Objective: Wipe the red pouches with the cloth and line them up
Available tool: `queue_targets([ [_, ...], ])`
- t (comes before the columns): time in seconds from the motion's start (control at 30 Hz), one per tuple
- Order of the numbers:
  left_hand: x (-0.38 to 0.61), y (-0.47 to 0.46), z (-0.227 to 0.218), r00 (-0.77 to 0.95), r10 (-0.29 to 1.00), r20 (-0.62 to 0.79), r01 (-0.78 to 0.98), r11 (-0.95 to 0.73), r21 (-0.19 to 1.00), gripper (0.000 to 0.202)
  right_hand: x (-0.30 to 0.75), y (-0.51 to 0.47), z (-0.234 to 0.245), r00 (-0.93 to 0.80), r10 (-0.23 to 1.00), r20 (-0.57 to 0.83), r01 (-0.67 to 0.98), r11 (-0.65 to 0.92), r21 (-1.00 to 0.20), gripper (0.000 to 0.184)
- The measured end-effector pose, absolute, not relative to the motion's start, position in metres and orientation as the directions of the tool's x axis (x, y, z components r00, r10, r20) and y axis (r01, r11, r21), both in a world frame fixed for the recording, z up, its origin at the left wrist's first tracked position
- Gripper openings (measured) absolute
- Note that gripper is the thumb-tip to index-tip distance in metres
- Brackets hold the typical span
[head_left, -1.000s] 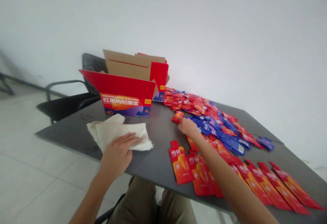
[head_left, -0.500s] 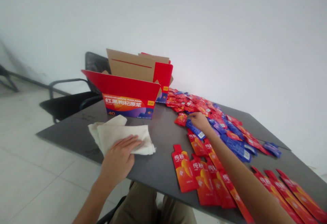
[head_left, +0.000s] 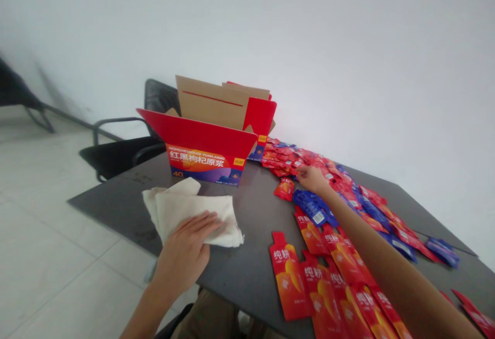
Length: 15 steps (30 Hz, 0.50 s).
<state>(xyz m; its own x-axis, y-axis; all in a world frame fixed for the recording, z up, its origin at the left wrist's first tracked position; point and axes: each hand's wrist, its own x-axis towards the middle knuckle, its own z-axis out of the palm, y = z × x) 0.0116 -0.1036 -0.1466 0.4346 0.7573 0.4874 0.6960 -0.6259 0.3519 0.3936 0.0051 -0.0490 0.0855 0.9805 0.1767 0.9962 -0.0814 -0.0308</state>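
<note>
My left hand lies with its fingers flat on a folded cream cloth, which rests on the dark table. Farther out on the right, my right hand is closed, its fingertips at the near edge of a heap of red pouches. What is between those fingertips, if anything, is hidden. Just below them sit a single red pouch and some blue pouches. Several red spouted pouches lie face up closer to me, partly under my right forearm.
An open red carton with raised flaps stands behind the cloth, and a second carton is behind it. A black chair is beyond the table's left edge. Blue and red pouches spread along the right side of the table.
The view has shifted, so the scene sits lower and farther right. My right hand has moved slightly toward the red heap, away from the single red pouch. My left hand stays on the cloth.
</note>
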Motion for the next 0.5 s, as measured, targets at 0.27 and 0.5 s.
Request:
queue_targets([
  [0.27, 0.011, -0.103, -0.148, 0.430, 0.758, 0.490, 0.701, -0.622, 0.349, 0.063, 0.374, 0.030, -0.063, -0.059, 0.992, 0.108, 0.990, 0.044, 0.138, 0.031],
  [0.5, 0.011, -0.102, -0.149, 0.436, 0.758, 0.485, 0.693, -0.627, 0.357, 0.063, 0.349, 0.042, -0.077, -0.033, 0.999, 0.023, 0.950, 0.024, 0.311, 0.033],
])
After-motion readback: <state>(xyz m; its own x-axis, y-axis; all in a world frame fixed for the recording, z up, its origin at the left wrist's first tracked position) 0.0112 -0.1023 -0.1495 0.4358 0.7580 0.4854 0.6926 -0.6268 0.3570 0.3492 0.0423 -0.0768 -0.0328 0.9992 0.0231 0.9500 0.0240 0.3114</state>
